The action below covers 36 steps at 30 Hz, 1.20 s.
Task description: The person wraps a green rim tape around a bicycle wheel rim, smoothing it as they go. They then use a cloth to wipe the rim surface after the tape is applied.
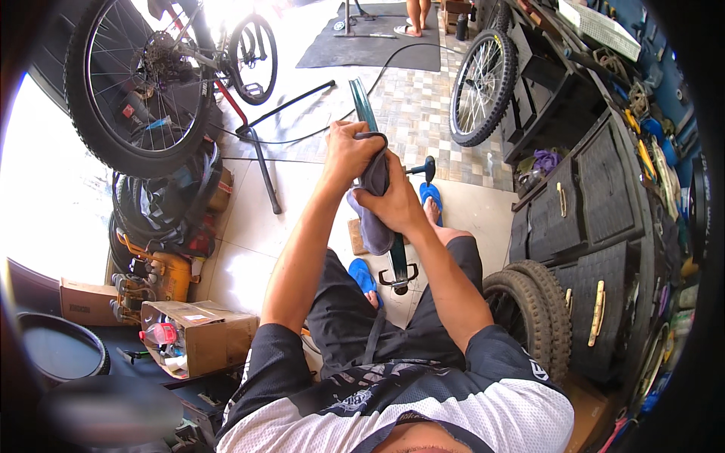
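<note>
A grey cloth (372, 231) is wrapped over a long, glossy dark green tube (362, 102), which looks like part of a bike frame. My left hand (350, 154) is closed on the cloth's far end, fingers curled over the tube. Just nearer and to the right, my right hand (396, 198) grips the cloth around the same tube, thumb on top. The tube's near end shows below the cloth, with a black bracket-like piece (399, 281) beside it. A black handle (429, 169) sticks out right of my right hand. The cloth and my hands hide the tube's middle.
A mountain bike (143, 83) stands at the far left, above an orange compressor (171, 275) and an open cardboard box (200, 336). A loose wheel (484, 87) leans at the far right. Tyres (540, 317) lie beside the black drawers (578, 189). Another person's legs (414, 16) show at the back.
</note>
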Tool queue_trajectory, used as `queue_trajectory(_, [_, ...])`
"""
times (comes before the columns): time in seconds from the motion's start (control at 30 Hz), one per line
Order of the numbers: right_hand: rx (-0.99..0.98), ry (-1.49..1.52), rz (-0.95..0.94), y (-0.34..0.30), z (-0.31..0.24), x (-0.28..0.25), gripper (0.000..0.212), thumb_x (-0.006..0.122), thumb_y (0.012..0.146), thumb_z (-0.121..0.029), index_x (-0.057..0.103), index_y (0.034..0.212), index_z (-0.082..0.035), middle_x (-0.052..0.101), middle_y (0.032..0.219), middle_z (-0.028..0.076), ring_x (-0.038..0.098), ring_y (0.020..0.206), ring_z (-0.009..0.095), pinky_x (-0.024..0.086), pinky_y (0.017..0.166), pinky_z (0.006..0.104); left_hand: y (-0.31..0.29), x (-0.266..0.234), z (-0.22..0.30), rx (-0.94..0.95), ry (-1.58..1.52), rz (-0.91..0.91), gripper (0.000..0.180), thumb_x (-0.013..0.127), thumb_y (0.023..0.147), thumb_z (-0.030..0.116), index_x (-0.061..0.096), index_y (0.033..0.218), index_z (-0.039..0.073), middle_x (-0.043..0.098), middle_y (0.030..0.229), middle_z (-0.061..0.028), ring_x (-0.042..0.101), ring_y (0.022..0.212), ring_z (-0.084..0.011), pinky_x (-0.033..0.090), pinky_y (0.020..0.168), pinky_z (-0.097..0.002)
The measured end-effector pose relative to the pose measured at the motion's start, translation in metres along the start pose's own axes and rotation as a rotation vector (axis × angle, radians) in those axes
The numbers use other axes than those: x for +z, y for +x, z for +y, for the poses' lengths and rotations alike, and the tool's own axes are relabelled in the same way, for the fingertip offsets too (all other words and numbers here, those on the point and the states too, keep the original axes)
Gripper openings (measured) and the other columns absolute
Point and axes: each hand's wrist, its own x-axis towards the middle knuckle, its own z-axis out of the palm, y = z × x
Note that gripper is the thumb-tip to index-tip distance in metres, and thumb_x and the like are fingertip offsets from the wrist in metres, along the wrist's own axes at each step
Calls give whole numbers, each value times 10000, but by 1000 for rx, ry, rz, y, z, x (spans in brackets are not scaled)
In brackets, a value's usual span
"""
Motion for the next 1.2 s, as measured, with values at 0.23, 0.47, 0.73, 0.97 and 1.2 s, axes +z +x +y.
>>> queue_trajectory(0.23, [46, 187, -63, -33, 1, 0, 1025, 846, 879, -490, 329, 1582, 48, 618, 1405, 263, 617, 1324, 334, 457, 1139, 405, 5, -2, 11, -61, 37, 55, 196, 762, 735, 181, 632, 678, 45, 531, 863, -135, 477, 1108, -293, 467, 861, -397])
queue_trajectory(0.47, [187, 123, -164, -89, 8, -10, 789, 831, 896, -434, 462, 1417, 28, 685, 1208, 227, 677, 1089, 334, 517, 986, 390, 53, -8, 9, -195, -237, -17, 152, 753, 817, 155, 740, 809, 4, 641, 688, -12, 540, 566, -88, 425, 493, -313])
queue_trajectory(0.73, [-120, -234, -107, -130, 63, -9, 571, 837, 849, -369, 603, 1267, -58, 594, 1134, 180, 556, 1116, 408, 454, 1011, 506, 102, -14, -16, -267, -380, -165, 199, 740, 861, 114, 778, 998, -25, 720, 777, -71, 642, 587, -149, 498, 519, -335])
queue_trajectory(0.97, [-16, -281, -199, -163, 94, -8, 477, 835, 840, -317, 611, 1202, -103, 588, 1114, 180, 561, 1107, 415, 465, 976, 519, 131, -19, -32, -313, -360, -239, 124, 702, 948, 98, 734, 1022, 4, 736, 813, -65, 679, 616, -135, 572, 580, -304])
queue_trajectory(1.2, [-38, -307, -456, -168, 125, -33, 567, 875, 823, -381, 629, 1254, -107, 616, 1131, 156, 596, 1124, 371, 475, 1022, 466, 119, -8, -29, -208, -411, -164, 173, 734, 940, 139, 750, 1036, -3, 745, 820, -61, 675, 633, -120, 546, 556, -302])
